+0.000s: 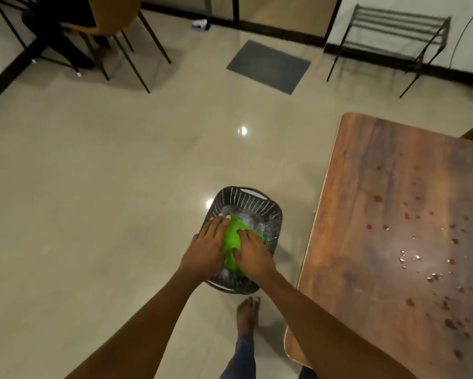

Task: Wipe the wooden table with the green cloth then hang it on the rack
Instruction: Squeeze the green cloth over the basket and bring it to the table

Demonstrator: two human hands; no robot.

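The green cloth [231,239] is over a black slatted basket [246,196] that stands on the floor in front of me. My left hand [204,253] holds the cloth's left side, fingers reaching along its edge. My right hand [254,258] lies over its right side with the thumb tucked against the fabric. The wooden table [380,214] fills the right of the view, and its top is spotted with water drops and dark stains. A dark metal rack [394,26] stands against the far wall at the upper right, well away from my hands.
The floor is glossy beige tile. A grey mat [268,65] lies near the far wall. A chair [115,26] with thin black legs stands at the upper left. My bare foot [247,313] is just behind the basket, close to the table's corner.
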